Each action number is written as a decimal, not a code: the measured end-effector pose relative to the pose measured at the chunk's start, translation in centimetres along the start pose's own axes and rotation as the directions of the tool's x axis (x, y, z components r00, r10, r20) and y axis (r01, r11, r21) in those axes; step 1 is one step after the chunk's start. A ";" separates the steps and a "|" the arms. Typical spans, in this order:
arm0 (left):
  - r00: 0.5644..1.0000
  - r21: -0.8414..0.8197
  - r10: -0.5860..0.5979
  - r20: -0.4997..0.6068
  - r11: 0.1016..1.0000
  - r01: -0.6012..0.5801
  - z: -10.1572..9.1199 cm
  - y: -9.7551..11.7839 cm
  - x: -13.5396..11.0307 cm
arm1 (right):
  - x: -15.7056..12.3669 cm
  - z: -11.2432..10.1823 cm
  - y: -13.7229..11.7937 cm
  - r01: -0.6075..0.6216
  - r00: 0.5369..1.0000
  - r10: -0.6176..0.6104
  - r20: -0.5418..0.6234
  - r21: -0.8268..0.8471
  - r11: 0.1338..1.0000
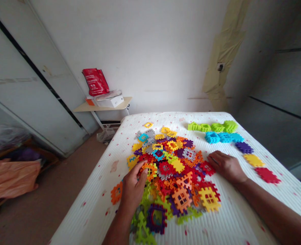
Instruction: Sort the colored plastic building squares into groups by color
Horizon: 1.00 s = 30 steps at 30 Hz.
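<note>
A loose heap of colourful plastic interlocking tiles (pixel 178 165) with notched edges lies on the bed-like surface. My left hand (pixel 133 186) is at the heap's left side, with thumb and forefinger closed on the edge of an orange window tile (pixel 152 167). Beside the heap's right edge, my right hand (pixel 227 166) rests palm down, fingers loosely bent and nothing visible in them. Its fingertips are close to a red tile (pixel 207 168); whether they touch it I cannot tell. Near my left wrist lies another orange tile (pixel 116 193).
Sorted tiles stand at the right: a green row (pixel 217 127), a blue row (pixel 224 137), purple tiles (pixel 244 147), a yellow tile (pixel 254 160) and a red tile (pixel 268 175). A small table (pixel 85 107) holds a red bag (pixel 95 81) and white box (pixel 111 101).
</note>
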<state>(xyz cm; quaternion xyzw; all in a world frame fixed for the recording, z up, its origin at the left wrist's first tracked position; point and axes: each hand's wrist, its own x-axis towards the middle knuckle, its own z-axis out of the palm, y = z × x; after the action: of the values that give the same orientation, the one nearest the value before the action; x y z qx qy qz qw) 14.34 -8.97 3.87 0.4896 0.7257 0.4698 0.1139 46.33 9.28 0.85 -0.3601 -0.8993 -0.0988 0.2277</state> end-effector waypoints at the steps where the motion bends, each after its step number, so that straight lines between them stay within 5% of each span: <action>1: 0.999 -0.036 -0.031 0.010 0.999 0.031 0.0 -0.1 0.0 | 0.0 0.0 0.0 -0.002 1.000 0.002 0.002 0.002 1.000; 9: 0.999 -0.239 -0.045 0.027 0.970 0.050 0.2 -0.5 0.1 | 0.0 0.1 0.1 0.011 1.000 -0.011 -0.015 0.002 1.000; 20: 0.989 -0.260 0.085 0.125 0.964 -0.050 -0.1 0.4 -0.3 | 0.2 -0.4 -0.3 -0.013 1.000 0.013 0.009 0.007 1.000; 30: 0.980 -0.355 -0.159 -0.119 0.929 0.108 0.1 0.2 -0.4 | 0.5 -0.8 -0.7 -0.018 1.000 0.018 -0.015 -0.012 1.000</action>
<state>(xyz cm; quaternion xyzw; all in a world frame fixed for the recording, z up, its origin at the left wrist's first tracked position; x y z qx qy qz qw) 14.67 -9.23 3.84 0.3757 0.6695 0.6159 0.1768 45.81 8.79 1.76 -0.3690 -0.8936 -0.1050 0.2330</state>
